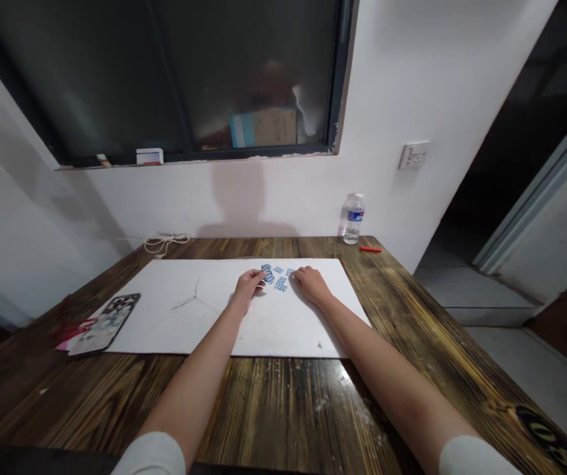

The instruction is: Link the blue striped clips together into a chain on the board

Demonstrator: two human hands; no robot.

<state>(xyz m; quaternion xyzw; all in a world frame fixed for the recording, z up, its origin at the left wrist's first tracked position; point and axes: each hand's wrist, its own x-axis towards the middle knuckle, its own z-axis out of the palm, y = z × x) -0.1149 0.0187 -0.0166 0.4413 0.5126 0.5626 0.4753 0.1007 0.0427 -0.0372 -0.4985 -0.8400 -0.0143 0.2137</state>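
Observation:
Several small blue-and-white tiles (278, 278) lie in a loose cluster on a white sheet (179, 316) spread over the wooden table (283, 409). My left hand (248, 284) rests on the sheet at the left side of the cluster, fingers curled, its fingertips touching the leftmost tiles. My right hand (310, 284) lies at the right side of the cluster, fingers bent and pointing left toward the tiles. Whether either hand pinches a tile I cannot make out.
A phone (108, 322) lies over red papers at the sheet's left edge. A water bottle (354, 219) and a red pen (370, 249) sit at the back right by the wall. A white cord (165, 243) lies at the back left. The table ends at right.

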